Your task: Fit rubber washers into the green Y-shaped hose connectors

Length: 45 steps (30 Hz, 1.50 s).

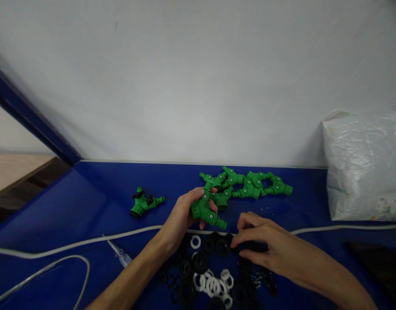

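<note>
My left hand [181,215] is closed around a green Y-shaped hose splitter [206,210], held tilted above the table. My right hand [262,241] reaches down over loose black rings [222,247], thumb and index finger apart; whether a fingertip touches one is unclear. White plastic rings [213,285] lie in a pile below, between my forearms. Small screws [257,280] are scattered beneath my right hand. Behind the held piece, several more green splitters [251,188] lie grouped by the wall. One splitter with black valve handles [142,203] lies apart on the left.
A screwdriver with a clear handle [123,257] lies left of my left forearm. A pale cable [120,235] crosses the blue table [101,193]. A plastic-wrapped package [362,168] stands at the right, with a dark flat object [375,262] in front of it.
</note>
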Each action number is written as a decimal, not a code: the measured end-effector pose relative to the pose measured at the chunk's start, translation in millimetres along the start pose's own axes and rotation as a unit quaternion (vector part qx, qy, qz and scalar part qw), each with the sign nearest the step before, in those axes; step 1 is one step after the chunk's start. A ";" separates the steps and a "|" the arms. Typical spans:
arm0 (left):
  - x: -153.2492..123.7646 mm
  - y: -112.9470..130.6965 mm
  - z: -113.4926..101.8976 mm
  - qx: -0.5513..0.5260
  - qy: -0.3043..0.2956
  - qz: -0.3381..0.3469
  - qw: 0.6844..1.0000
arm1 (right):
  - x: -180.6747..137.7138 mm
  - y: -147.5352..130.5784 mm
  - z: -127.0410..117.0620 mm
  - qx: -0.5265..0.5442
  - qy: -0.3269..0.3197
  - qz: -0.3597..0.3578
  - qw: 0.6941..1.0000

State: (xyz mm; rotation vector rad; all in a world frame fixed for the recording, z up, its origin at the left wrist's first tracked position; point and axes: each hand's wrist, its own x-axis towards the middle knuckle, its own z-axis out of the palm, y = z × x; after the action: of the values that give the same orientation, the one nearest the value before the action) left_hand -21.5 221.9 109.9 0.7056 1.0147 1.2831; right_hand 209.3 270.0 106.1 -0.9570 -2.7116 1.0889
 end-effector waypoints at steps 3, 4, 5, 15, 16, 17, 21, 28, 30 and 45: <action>-0.6 1.0 0.8 -0.002 0.003 0.002 1.000 | 2.3 2.8 0.2 -0.012 -0.021 0.006 1.000; -0.7 1.1 1.1 -0.002 0.004 0.002 1.000 | 3.1 3.5 0.4 -0.014 -0.027 0.010 0.999; -0.7 1.0 1.3 -0.001 0.004 0.002 1.000 | 3.9 3.8 0.7 -0.017 -0.032 0.012 0.999; -0.5 -0.5 -0.8 -0.001 0.000 -0.005 1.000 | 9.1 6.1 11.2 -0.027 -0.031 -0.004 0.999; -1.0 -0.2 -0.8 -0.005 -0.001 -0.005 1.000 | 8.8 7.9 12.6 -0.024 -0.028 -0.006 0.999; -1.5 0.1 -0.8 -0.008 -0.004 -0.005 1.000 | 8.4 9.5 14.0 -0.020 -0.024 -0.007 0.999; -1.9 0.8 -1.0 -0.016 -0.014 -0.002 1.000 | 4.9 6.3 14.9 -0.007 -0.004 -0.007 1.000; -2.0 2.3 -0.8 -0.021 -0.033 -0.009 0.999 | 4.4 -22.9 -8.5 0.117 0.039 -0.005 0.992; -2.6 2.4 -0.3 -0.018 -0.038 -0.012 0.999 | 8.4 -25.5 -11.8 0.211 0.063 0.001 0.975; 0.7 -10.3 5.0 0.023 -0.023 -0.043 0.999 | 37.5 -13.5 17.6 0.504 0.215 0.064 0.834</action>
State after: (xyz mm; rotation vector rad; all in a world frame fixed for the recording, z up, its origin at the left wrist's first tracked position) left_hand -12.6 221.3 102.8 0.7159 1.0294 1.1685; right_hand 167.2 273.3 95.6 -0.9710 -1.3708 1.7475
